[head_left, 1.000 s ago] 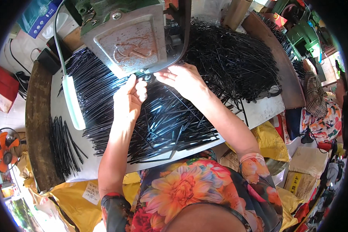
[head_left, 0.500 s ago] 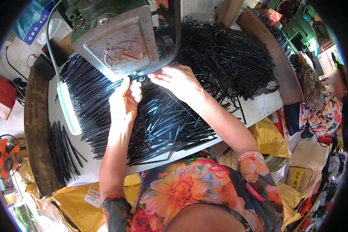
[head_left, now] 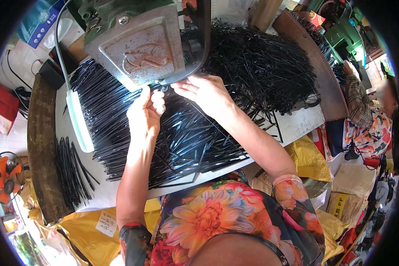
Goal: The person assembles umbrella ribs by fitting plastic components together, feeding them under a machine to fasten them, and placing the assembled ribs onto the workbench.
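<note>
My left hand [head_left: 145, 110] is closed in a pinch just under the lower edge of a green and grey machine [head_left: 139, 53]. What its fingertips hold is too small to make out. At the right side of the same edge is my right hand [head_left: 205, 94], its fingers together and pointing left; the machine partly hides the fingertips, and I cannot tell what is in them. A small metal fitting [head_left: 164, 88] shows between the hands. Under my wrists lie many thin black rods [head_left: 181, 137], and a denser heap of black pieces [head_left: 261, 62] rises beyond my right hand.
A pale lamp [head_left: 80, 122] on a bent arm hangs left of the machine. Curved boards border the table, a brown one [head_left: 42, 150] left and another [head_left: 317, 66] right. Yellow sacks [head_left: 86, 230] lie below. A person [head_left: 361, 102] works at another green machine [head_left: 348, 37]; an orange fan [head_left: 6, 177] stands left.
The view has shifted slightly. My left hand stays pinched at the machine's lower edge with its fingers slightly moved; my right hand keeps nearly the same pose.
</note>
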A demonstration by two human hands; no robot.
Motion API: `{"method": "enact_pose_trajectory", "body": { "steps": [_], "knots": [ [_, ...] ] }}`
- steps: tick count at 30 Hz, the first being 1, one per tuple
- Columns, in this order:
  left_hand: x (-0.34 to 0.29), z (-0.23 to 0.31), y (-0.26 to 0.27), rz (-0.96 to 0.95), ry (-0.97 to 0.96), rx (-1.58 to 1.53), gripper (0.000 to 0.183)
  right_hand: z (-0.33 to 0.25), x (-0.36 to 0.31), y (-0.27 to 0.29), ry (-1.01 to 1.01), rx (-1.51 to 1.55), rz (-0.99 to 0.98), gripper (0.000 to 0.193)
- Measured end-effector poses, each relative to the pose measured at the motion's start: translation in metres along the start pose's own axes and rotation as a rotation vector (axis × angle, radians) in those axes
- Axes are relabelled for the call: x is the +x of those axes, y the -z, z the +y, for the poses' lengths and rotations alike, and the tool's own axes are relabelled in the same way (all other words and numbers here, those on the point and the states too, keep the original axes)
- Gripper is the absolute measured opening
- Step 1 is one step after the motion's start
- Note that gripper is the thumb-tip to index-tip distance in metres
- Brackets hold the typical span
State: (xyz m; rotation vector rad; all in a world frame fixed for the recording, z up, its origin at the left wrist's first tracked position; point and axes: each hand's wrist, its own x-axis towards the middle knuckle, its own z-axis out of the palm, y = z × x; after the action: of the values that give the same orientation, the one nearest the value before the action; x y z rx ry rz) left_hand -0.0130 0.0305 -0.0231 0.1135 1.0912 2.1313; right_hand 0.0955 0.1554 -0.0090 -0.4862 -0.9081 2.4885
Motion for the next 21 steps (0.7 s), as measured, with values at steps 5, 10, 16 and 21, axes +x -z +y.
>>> {"method": "enact_pose_trajectory", "body": {
  "steps": [5, 10, 16, 21],
  "knots": [
    [-0.003, -0.001, 0.005, 0.036, 0.022, 0.014, 0.024, 0.006, 0.003, 0.005, -0.013, 0.086, -0.045, 0.027],
    [-0.006, -0.009, -0.007, 0.039, 0.075, 0.016, 0.023, 0.008, 0.002, 0.019, 0.111, -0.067, -0.051, 0.016],
    [0.002, 0.000, 0.022, 0.045, -0.050, 0.408, 0.018, -0.013, -0.005, 0.019, -0.093, -0.102, -0.014, 0.023],
    [-0.001, 0.013, 0.013, -0.048, 0.179, 0.087, 0.015, -0.091, -0.045, 0.052, 0.021, -0.878, -0.005, 0.021]
  ]
}}
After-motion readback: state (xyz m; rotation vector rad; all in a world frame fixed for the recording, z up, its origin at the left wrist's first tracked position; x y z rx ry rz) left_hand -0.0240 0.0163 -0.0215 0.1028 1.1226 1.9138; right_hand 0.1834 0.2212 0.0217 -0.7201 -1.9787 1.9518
